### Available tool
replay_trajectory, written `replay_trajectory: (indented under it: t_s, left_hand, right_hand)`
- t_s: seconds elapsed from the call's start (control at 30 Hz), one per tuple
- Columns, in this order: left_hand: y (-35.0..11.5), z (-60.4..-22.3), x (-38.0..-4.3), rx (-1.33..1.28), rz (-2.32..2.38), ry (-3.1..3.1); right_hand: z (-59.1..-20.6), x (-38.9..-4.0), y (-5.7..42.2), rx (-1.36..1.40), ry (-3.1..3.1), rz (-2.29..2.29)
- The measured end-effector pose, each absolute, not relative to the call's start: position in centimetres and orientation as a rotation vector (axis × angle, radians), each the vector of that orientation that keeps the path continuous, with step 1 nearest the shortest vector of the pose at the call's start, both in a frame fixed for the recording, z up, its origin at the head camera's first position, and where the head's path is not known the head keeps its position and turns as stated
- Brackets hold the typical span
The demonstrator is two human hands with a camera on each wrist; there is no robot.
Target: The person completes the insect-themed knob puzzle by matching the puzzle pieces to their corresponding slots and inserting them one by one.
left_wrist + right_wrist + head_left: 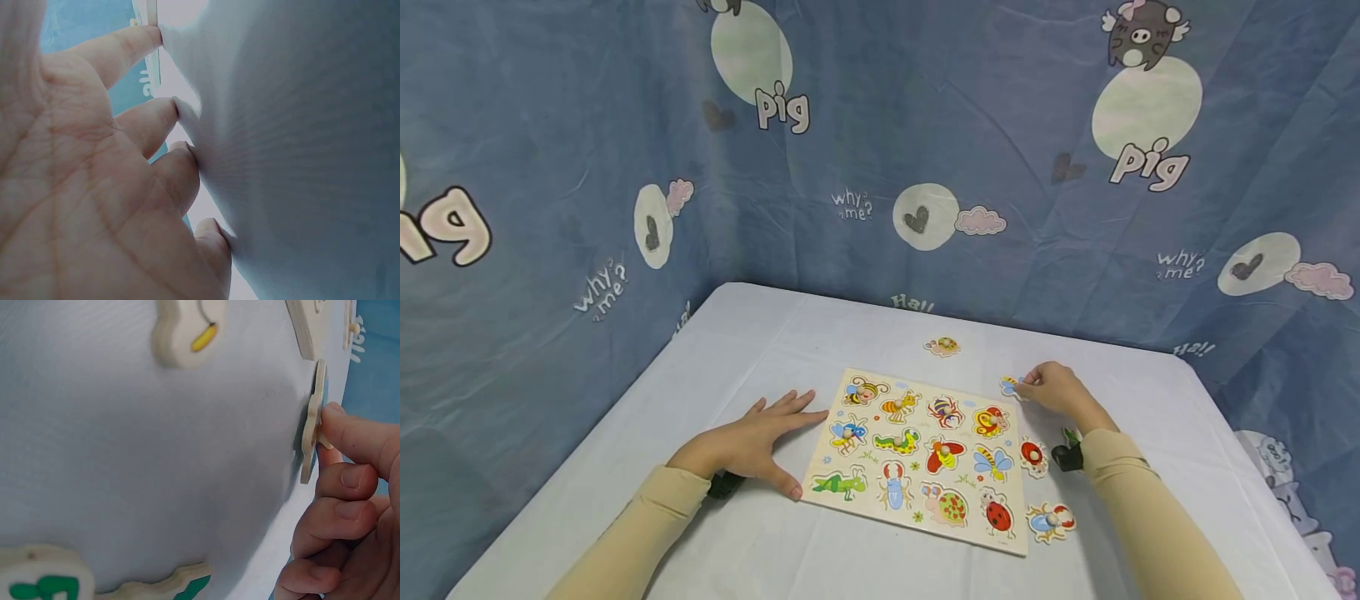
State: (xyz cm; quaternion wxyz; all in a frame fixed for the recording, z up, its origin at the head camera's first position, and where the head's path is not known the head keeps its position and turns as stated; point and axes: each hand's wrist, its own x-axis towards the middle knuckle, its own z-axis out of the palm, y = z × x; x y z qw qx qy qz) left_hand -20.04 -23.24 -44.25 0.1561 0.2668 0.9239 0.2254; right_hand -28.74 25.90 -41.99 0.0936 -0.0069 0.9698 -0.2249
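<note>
At the left, one left hand [760, 446] lies with its fingers spread, fingertips resting on the white tabletop [722, 358], thumb and index finger at the left edge of one wooden puzzle board [922, 423]. The board lies flat and bears twelve insect and small-creature pictures, in three rows of four. Five loose pieces lie beyond its edges. One snail piece [945, 346] is on the tabletop past the board's far edge. Next, one blue-winged piece [1010, 386], near the far right corner, stands tilted, pinched between the thumb and fingers of the right hand [1060, 389]; whether it touches the tabletop I cannot tell. One ladybug piece [1033, 457] and, nearer, one beetle piece [1051, 522] lie just beside the right edge. Furthest right is one green piece [1071, 436], partly hidden at the right wrist.
</note>
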Motion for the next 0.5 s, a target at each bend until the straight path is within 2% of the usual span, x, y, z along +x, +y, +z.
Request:
replay_trajectory:
  t_s: [0.5]
  left_hand:
    - [-23.43,-44.44,-20.16,0.779,0.661,2.646]
  right_hand:
    - [-42.66,-28.98,26.8,-0.064,2.879,-0.724]
